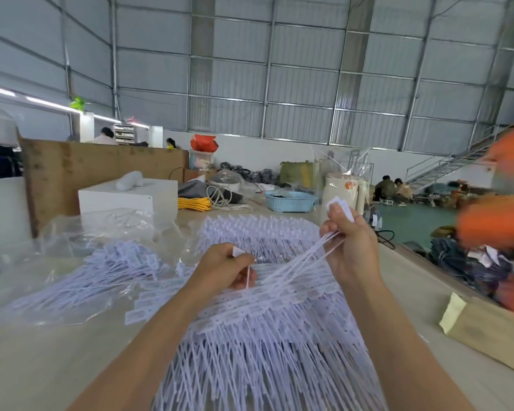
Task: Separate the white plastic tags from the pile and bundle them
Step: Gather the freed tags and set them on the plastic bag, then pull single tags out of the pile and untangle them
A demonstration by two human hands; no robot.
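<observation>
A big pile of white plastic tags (pixel 258 330) with long thin tails covers the table in front of me. More of the same tags (pixel 113 268) lie on clear plastic film to the left. My right hand (pixel 350 247) is raised above the pile and grips a small bundle of tags (pixel 343 209); their flat heads stick out above my fingers and their tails (pixel 297 262) slant down towards the pile. My left hand (pixel 229 265) hovers just over the pile and pinches a single tag (pixel 248 275), whose tail hangs below my fingers.
A white box (pixel 128 197) stands at the back left in front of a brown board (pixel 72 167). Yellow cord (pixel 194 203), a blue basket (pixel 290 200) and a cream jug (pixel 343 189) stand behind the pile. A brown paper packet (pixel 493 333) lies at the table's right edge. An orange sleeve (pixel 499 221) blurs at right.
</observation>
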